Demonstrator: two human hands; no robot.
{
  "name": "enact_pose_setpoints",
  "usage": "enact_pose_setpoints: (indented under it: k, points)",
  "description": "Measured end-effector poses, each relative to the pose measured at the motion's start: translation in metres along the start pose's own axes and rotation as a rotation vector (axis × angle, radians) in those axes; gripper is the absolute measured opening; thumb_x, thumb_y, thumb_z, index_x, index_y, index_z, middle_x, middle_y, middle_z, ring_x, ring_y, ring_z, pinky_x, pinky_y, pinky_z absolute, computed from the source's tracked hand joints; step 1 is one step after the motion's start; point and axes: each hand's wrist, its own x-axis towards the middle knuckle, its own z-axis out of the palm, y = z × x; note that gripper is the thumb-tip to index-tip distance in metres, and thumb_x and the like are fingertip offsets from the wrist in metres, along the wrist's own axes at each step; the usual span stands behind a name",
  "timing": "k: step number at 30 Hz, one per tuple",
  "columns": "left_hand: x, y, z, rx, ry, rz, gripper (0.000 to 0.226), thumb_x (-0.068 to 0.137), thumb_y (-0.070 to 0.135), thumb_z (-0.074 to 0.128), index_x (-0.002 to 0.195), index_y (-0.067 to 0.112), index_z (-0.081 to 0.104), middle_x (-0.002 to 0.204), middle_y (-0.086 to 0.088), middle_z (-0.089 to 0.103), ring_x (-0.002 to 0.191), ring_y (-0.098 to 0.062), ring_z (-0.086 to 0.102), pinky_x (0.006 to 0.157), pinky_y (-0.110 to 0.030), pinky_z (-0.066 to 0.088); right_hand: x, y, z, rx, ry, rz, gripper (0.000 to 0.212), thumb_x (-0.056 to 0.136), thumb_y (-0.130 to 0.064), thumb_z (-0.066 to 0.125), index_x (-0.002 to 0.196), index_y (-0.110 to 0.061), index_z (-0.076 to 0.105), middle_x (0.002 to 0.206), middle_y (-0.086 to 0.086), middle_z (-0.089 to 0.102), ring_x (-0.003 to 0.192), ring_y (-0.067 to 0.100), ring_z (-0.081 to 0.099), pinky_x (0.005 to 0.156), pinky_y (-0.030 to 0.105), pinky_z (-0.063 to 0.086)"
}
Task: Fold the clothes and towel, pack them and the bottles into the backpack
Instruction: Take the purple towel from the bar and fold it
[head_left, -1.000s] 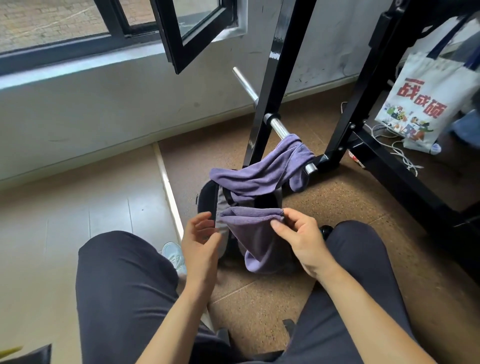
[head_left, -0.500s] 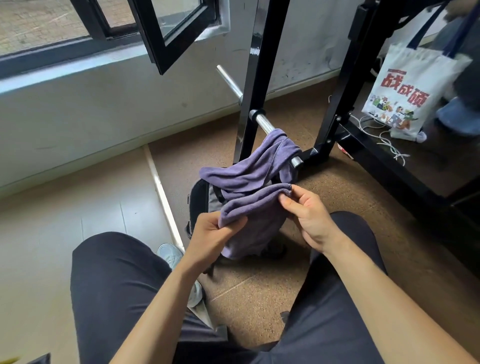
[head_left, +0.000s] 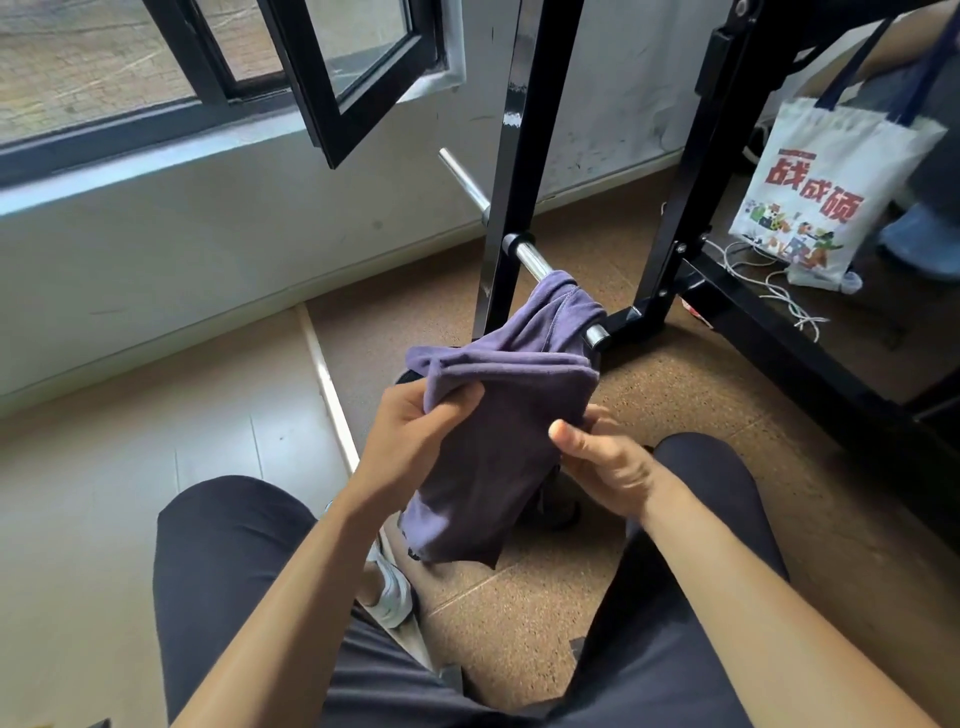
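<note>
Both hands grip a soft purple folded cloth (head_left: 498, 457) held up over the person's knees: the left hand (head_left: 415, 431) bunches its upper left corner in curled fingers, and the right hand (head_left: 602, 457) pinches its right edge under the thumb. The lower part hangs free, so the fold could slide open if either pinch loosens, and a loose corner may drag on the brown cork floor (head_left: 519, 623). A second purple garment (head_left: 561, 317) hangs over a chrome steel bar (head_left: 530, 260) and touches the held cloth at its top; lifting carelessly might snag it and pull it off. The black backpack (head_left: 558, 506) sits on the floor just behind the cloth, mostly hidden, so I cannot tell how wide its mouth stands. A black metal rack upright (head_left: 511, 208) crowds the far side; a white printed canvas tote (head_left: 821, 197) hangs well to the right. No bottles show
</note>
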Motion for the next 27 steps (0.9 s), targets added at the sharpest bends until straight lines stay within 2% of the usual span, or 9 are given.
enact_pose_setpoints:
  k: [3,7,11,13,15,17,22,25,27]
  points:
    - [0.007,0.006,-0.005,-0.236,0.076,-0.158,0.028,0.093,0.026,0.066,0.066,0.021,0.074,0.064,0.002,0.063,0.062,-0.011,0.058,0.057,-0.025,0.043,-0.001,0.012,0.006,-0.161,0.045,0.053,0.039,0.076,-0.007,0.083,0.113,-0.006,0.072,0.121,0.018,0.071,0.115,0.029,0.067,0.094,0.034,0.056]
    - [0.017,0.006,-0.016,-0.412,0.131,-0.298,0.024,0.100,0.025,0.060,0.098,0.007,0.074,0.089,-0.010,0.075,0.083,-0.020,0.071,0.072,-0.029,0.058,-0.001,0.015,0.010,-0.271,0.068,0.063,0.024,0.085,-0.011,0.074,0.107,-0.001,0.073,0.112,0.019,0.074,0.104,0.027,0.070,0.093,0.035,0.057]
    - [0.015,-0.017,-0.031,-0.737,0.023,-0.471,0.073,0.095,0.056,0.058,0.141,-0.001,0.055,0.136,-0.014,0.063,0.128,-0.028,0.057,0.112,-0.044,0.044,0.001,0.009,0.016,-0.213,0.128,0.038,0.033,0.088,-0.019,0.067,0.111,0.004,0.070,0.113,0.024,0.072,0.102,0.030,0.071,0.091,0.037,0.058]
    - [0.000,-0.034,-0.025,-0.786,-0.067,-0.515,0.099,0.088,0.068,0.060,0.148,-0.008,0.042,0.144,-0.023,0.055,0.130,-0.031,0.053,0.115,-0.050,0.039,0.004,0.007,0.019,-0.148,0.202,0.013,0.026,0.090,-0.015,0.066,0.110,0.002,0.071,0.115,0.023,0.072,0.103,0.028,0.070,0.092,0.035,0.059]
    - [-0.019,-0.049,-0.009,-0.554,-0.143,-0.527,0.083,0.097,0.058,0.050,0.138,-0.014,0.048,0.130,-0.036,0.055,0.107,-0.026,0.069,0.089,-0.040,0.057,0.008,0.007,0.016,-0.142,0.272,0.007,0.019,0.095,-0.010,0.063,0.110,-0.001,0.071,0.115,0.018,0.073,0.104,0.025,0.071,0.092,0.034,0.059]
    - [-0.027,-0.065,0.000,-0.338,-0.160,-0.490,0.060,0.093,0.048,0.063,0.114,-0.008,0.066,0.099,-0.023,0.076,0.084,-0.023,0.073,0.068,-0.031,0.058,0.011,0.009,0.009,-0.154,0.323,0.008,0.019,0.098,-0.010,0.061,0.112,-0.001,0.070,0.114,0.015,0.074,0.105,0.025,0.071,0.093,0.035,0.058]
    - [-0.020,-0.070,-0.005,-0.211,-0.006,-0.336,0.060,0.087,0.046,0.075,0.085,-0.012,0.064,0.075,-0.014,0.062,0.070,-0.026,0.050,0.060,-0.031,0.034,0.013,0.012,-0.006,-0.316,0.437,0.108,0.024,0.101,-0.019,0.060,0.109,0.001,0.072,0.110,0.015,0.076,0.111,0.030,0.070,0.099,0.042,0.055]
    - [-0.022,-0.069,0.000,-0.093,0.097,-0.214,0.034,0.099,0.026,0.066,0.066,0.017,0.070,0.061,0.007,0.058,0.059,-0.007,0.048,0.054,-0.019,0.037,0.015,0.012,-0.006,-0.291,0.456,0.171,0.026,0.101,-0.022,0.060,0.109,0.000,0.072,0.110,0.013,0.076,0.113,0.030,0.069,0.102,0.042,0.053]
    - [-0.022,-0.076,0.000,0.033,0.178,-0.136,0.037,0.095,0.039,0.069,0.062,0.022,0.065,0.061,0.013,0.054,0.060,-0.003,0.046,0.055,-0.021,0.038,0.015,0.014,-0.004,-0.193,0.471,0.191,0.030,0.100,-0.025,0.062,0.115,-0.001,0.071,0.118,0.011,0.074,0.119,0.027,0.066,0.111,0.045,0.045]
